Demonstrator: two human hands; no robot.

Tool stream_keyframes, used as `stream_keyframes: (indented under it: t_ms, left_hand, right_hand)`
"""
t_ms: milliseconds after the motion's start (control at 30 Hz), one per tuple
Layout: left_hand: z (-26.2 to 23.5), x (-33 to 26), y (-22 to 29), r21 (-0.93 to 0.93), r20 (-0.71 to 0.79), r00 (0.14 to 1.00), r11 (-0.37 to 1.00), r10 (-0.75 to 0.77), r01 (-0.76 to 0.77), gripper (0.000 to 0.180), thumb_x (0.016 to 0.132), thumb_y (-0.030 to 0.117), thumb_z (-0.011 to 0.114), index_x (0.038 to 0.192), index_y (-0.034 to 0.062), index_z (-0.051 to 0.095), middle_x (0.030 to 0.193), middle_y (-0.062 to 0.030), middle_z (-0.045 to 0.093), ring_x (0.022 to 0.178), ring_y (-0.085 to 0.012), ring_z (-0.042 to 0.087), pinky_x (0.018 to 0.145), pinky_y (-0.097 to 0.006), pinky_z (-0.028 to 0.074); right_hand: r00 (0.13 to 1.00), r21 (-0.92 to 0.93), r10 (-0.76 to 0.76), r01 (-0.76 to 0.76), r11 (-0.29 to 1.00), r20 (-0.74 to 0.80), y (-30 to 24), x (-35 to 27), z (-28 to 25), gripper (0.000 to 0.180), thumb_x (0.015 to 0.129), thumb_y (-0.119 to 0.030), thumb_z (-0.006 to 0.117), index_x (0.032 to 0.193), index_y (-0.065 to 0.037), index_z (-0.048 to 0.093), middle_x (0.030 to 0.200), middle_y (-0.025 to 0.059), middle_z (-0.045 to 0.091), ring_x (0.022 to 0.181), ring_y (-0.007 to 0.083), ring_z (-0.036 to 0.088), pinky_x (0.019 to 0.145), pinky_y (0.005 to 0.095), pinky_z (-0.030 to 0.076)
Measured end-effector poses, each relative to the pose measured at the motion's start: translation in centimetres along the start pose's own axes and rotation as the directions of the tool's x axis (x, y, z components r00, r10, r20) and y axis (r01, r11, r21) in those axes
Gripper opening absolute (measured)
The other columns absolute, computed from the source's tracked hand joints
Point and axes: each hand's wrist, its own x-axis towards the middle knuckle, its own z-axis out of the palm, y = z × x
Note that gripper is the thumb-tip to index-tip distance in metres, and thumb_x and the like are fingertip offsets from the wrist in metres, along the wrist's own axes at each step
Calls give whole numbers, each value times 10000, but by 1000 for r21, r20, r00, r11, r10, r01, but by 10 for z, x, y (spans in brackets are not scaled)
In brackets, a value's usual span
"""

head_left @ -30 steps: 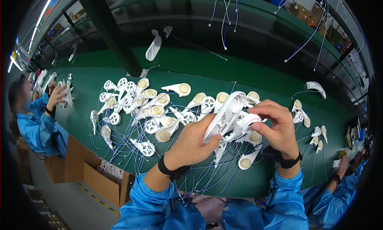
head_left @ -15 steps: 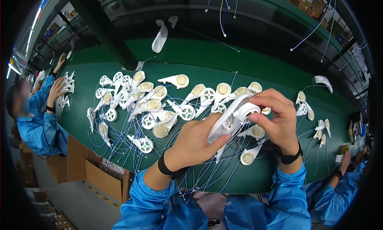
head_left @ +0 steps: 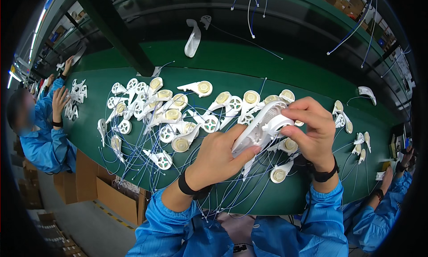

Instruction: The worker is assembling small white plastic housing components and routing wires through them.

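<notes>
My left hand (head_left: 217, 158) is closed around a long, curved white plastic housing (head_left: 253, 127), held tilted above the table with its hollow side facing right. My right hand (head_left: 313, 134) pinches a rounded white plastic part (head_left: 275, 124) between thumb and fingers at the upper end of the housing. The part sits against the housing's opening; whether it is seated cannot be told. Beneath my hands lie several white fan pieces with cream wheels, one of them a fan piece (head_left: 279, 173) near my right wrist. Thin blue and white wires trail below.
A heap of white fan pieces (head_left: 171, 115) with tangled wires covers the table's (head_left: 91, 134) middle left. Behind, a white housing (head_left: 192, 41) lies on a dark green strip. A green post (head_left: 117, 32) rises there. Wires hang overhead. Co-workers are at both sides; a cardboard box (head_left: 117, 199) stands lower left.
The housing in my hands has tilted slightly, showing more of its inside. The loose housing and wired piece on the back strip have shifted right. The left co-worker's hands have moved a little.
</notes>
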Motion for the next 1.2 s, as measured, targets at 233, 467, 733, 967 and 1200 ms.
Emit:
stream_keyframes:
  t_ms: [233,467,733,967,1200]
  left_hand:
    - [3,0,-3,10,-8,1000,1000,3,-3,286,838,286,676,945,28,613,626,-169,626,571,-352,636,508,-409,476]
    - [1,-1,-2,76,-25,1000,997,11,-9,259,841,288,673,893,38,628,571,-158,596,527,-351,615,488,-408,463]
    - [4,-4,3,-65,27,999,998,-25,27,284,825,307,675,929,44,649,590,-147,601,528,-346,614,496,-396,463]
    - [7,-3,8,-67,88,995,996,-45,51,343,784,310,707,969,32,628,730,-159,644,643,-322,645,575,-374,480]
    - [5,-9,8,-417,-147,982,908,-118,47,265,821,105,688,1050,-11,623,848,-84,684,761,-127,640,667,-271,490]
  right_hand:
    - [1000,-6,18,-18,1000,-4,-1,1,4,308,699,-24,795,997,0,719,884,90,639,683,127,584,590,242,470]
    - [986,-335,-162,164,928,34,-5,6,1,366,686,-96,824,1018,-6,699,890,87,648,753,159,601,662,261,482]
    - [913,281,375,-406,869,160,-8,-2,12,329,861,-193,677,1114,5,607,911,67,644,783,114,585,689,242,474]
    - [895,229,332,-405,885,298,-10,14,11,259,846,-194,682,999,10,639,901,77,654,781,131,613,688,258,485]
    - [900,197,288,-363,911,327,-29,42,30,374,798,-220,728,1071,15,625,858,73,652,730,157,622,684,272,497]
